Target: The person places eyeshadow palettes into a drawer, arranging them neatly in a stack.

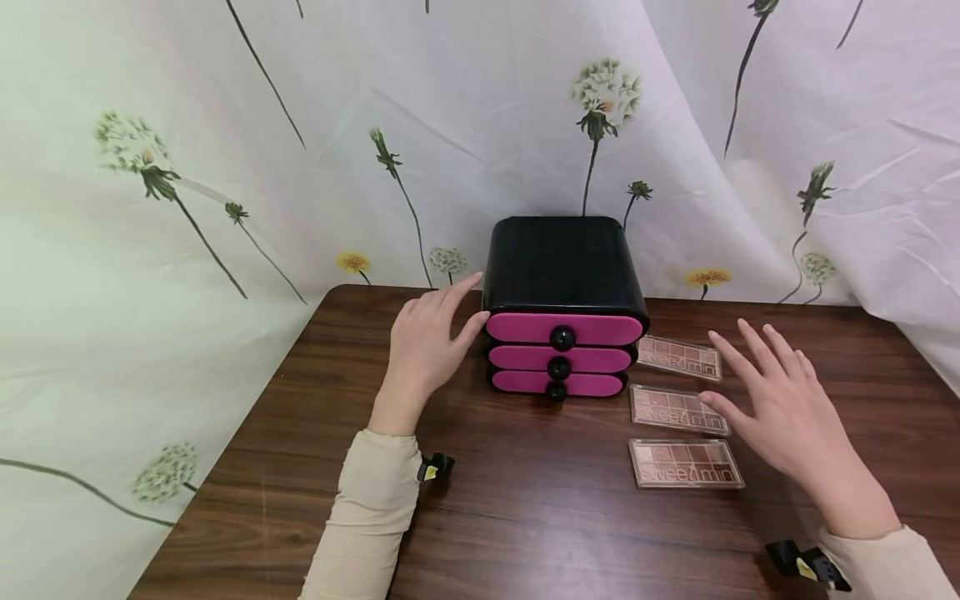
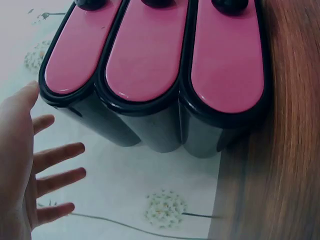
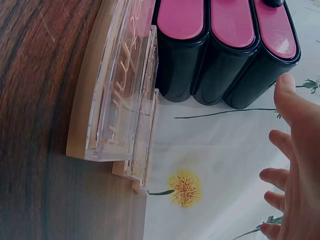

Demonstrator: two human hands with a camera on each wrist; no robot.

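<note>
A black box with three magenta drawers (image 1: 592,330) and round black knobs stands at the back of the table, its drawers closed. Beside its left side, my left hand (image 1: 431,333) reaches up with fingers extended, thumb tip right at the top drawer's left edge; it grips nothing. To the box's right, three eyeshadow palettes with clear lids lie in a column: a far palette (image 1: 678,358), a middle palette (image 1: 667,410) and a near palette (image 1: 686,464). Over their right ends, my right hand (image 1: 787,408) hovers with fingers spread, holding nothing.
The dark wooden table (image 1: 525,517) reaches back to a white cloth (image 1: 300,192) printed with dandelions, which hangs behind and along the left. A black strap (image 1: 437,468) shows at the left wrist, another strap (image 1: 806,565) at the right.
</note>
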